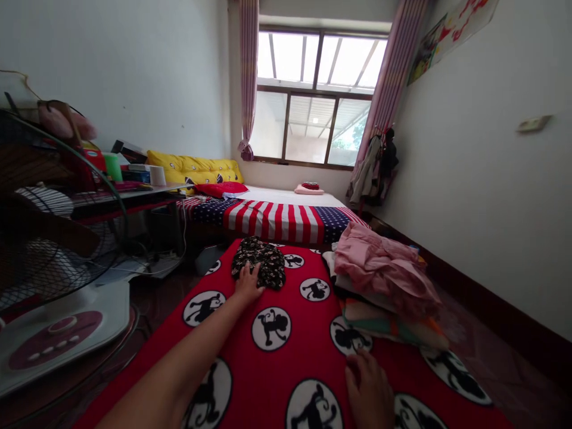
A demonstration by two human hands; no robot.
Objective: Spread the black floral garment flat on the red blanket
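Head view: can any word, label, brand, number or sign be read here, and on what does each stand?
No word, brand or number can be read clearly.
The poster, upper right: red marks, too blurred to read.
The red box, at left: a label, too small to read.
The fan base, lower left: its buttons show no readable signs.

body | left forearm (179,351) bare | left hand (248,284) bare | right hand (369,390) bare
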